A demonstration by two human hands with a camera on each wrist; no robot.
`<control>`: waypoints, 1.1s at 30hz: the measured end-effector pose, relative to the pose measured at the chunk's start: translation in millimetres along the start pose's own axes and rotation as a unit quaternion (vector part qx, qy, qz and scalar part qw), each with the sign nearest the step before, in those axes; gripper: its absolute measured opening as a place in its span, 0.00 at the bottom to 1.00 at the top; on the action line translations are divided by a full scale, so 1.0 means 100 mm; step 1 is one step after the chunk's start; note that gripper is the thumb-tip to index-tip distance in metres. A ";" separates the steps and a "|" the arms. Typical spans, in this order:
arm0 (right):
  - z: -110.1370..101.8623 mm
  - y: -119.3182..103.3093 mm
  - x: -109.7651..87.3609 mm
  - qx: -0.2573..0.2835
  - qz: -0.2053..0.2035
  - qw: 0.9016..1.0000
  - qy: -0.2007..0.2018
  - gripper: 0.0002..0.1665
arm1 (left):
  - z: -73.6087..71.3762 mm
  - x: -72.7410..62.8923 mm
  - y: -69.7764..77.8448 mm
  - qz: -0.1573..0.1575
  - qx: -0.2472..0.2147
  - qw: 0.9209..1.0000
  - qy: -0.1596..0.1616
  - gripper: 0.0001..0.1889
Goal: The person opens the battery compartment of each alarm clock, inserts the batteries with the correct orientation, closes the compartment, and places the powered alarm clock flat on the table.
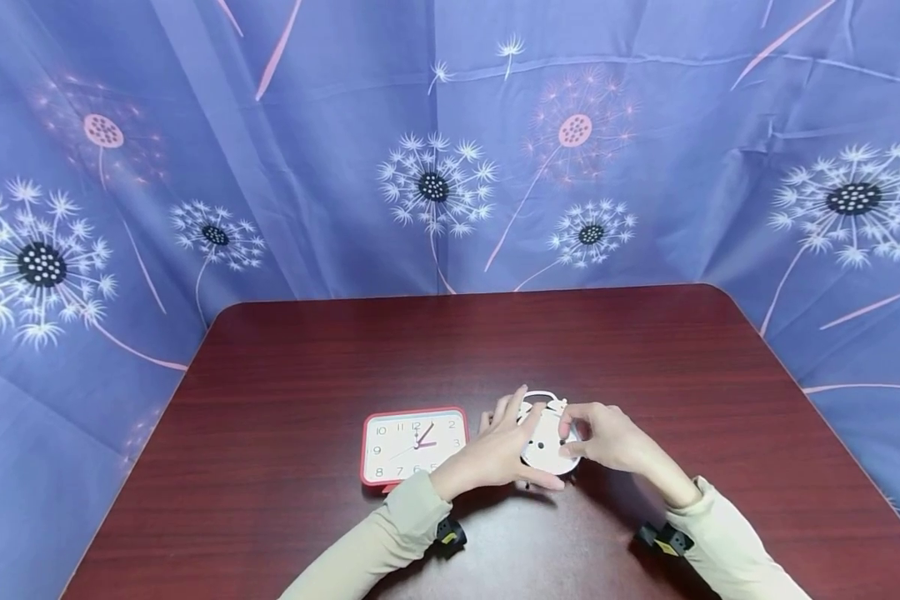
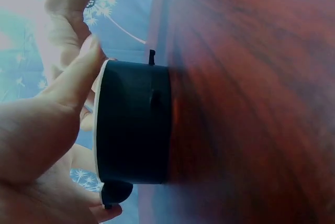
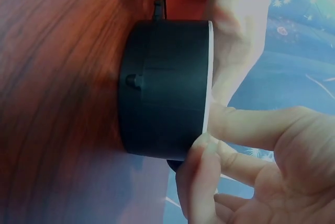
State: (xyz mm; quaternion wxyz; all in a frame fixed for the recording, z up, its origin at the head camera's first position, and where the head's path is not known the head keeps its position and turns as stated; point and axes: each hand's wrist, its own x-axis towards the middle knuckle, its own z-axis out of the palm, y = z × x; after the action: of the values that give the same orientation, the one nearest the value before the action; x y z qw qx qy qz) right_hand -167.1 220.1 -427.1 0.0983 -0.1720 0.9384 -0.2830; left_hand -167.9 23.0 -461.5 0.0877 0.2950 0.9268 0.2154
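A round twin-bell alarm clock (image 1: 546, 463) lies on the table with its white back up; small dark knobs and a carry handle show on it. Its black side wall (image 2: 133, 124) stands upright from the wood in the left wrist view. My left hand (image 1: 495, 450) spans the clock and holds it, thumb at the near rim and fingers toward the bells. From the right, my right hand (image 1: 607, 437) has thumb and index finger bent together at a knob by the edge. In the right wrist view, the index fingertip (image 3: 194, 164) sits at the white rim.
Left of the alarm clock, a red-framed rectangular clock (image 1: 401, 446) stands with its dial showing, partly behind my left forearm. The dark red wooden table (image 1: 285, 358) meets a blue dandelion-print curtain (image 1: 330, 208) at the back and sides.
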 end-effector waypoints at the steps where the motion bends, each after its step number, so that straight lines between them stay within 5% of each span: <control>1: 0.00 0.00 -0.01 -0.001 -0.002 1.000 0.004 0.13 | 0.00 0.00 0.00 -0.002 0.002 1.000 0.001 0.57; 6: -0.01 -0.03 -0.06 -0.002 -0.017 1.000 0.022 0.25 | -0.03 0.01 0.02 -0.021 0.012 1.000 0.002 0.63; 15: 0.03 -0.02 -0.12 -0.016 -0.073 0.997 0.020 0.73 | -0.05 0.02 0.02 -0.033 -0.005 0.999 0.012 0.63; 33: 0.11 0.06 -0.04 -0.029 -0.119 0.991 0.049 0.63 | -0.07 0.03 -0.01 -0.019 -0.033 0.999 0.019 0.57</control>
State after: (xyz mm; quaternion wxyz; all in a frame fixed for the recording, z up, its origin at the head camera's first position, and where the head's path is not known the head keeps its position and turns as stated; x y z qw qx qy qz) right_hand -161.6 220.4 -439.3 0.0132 -0.2715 0.9226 -0.2737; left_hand -172.7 21.8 -456.1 0.0835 0.2697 0.9262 0.2499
